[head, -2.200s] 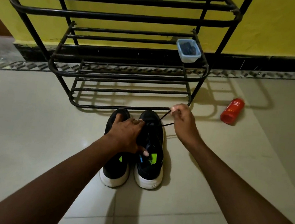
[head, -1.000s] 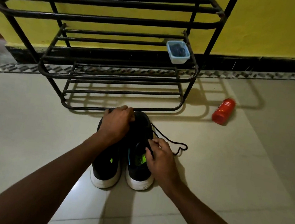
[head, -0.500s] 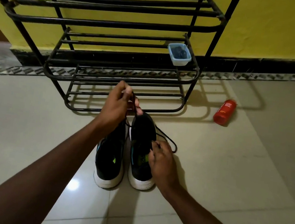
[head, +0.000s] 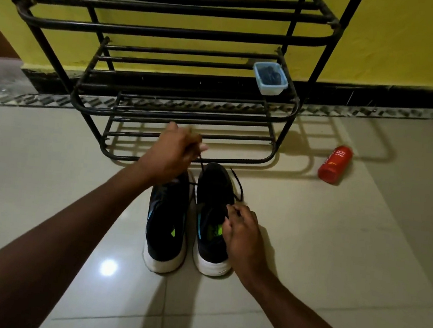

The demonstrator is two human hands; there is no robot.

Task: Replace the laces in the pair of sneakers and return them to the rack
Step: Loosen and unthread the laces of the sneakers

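Two black sneakers with white soles stand side by side on the floor, toes toward the rack: the left sneaker (head: 166,228) and the right sneaker (head: 212,217). My left hand (head: 174,153) is raised above the toes and pinches one end of a black lace (head: 238,188) that runs down to the right sneaker. My right hand (head: 243,230) rests on the right sneaker's outer side, fingers closed on the lace at the eyelets. The black metal rack (head: 179,105) stands just behind the sneakers.
A small clear plastic tub (head: 270,78) with dark contents sits at the right end of the rack's middle shelf. A red bottle (head: 335,164) lies on the tiled floor to the right. The yellow wall runs behind the rack.
My left hand rose from the sneaker toes, pulling a lace end up and away. My right hand came down from near the rack to the right sneaker's side and stays there.
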